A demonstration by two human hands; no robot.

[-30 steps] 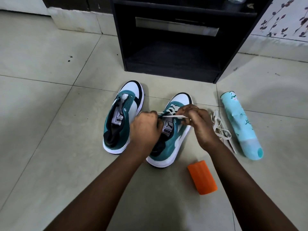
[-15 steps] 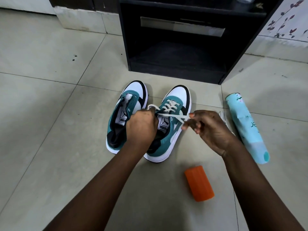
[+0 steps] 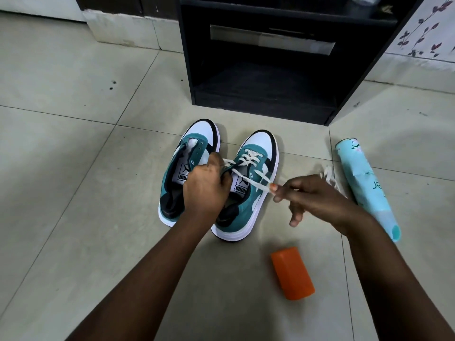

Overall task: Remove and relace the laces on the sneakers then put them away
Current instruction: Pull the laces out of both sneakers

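On the floor before an open black cabinet (image 3: 266,77), the left hand (image 3: 205,190) gripped the half-laced sneaker (image 3: 248,185); the right hand (image 3: 317,198) pinched its white lace (image 3: 256,184), pulled taut

A black cabinet (image 3: 266,77) with an open lower shelf stands at the top centre on the pale tiled floor (image 3: 73,143). An orange cylinder (image 3: 292,273) lies at lower right. A light blue tube (image 3: 366,185) lies at the right edge, below floral wallpaper (image 3: 428,28).
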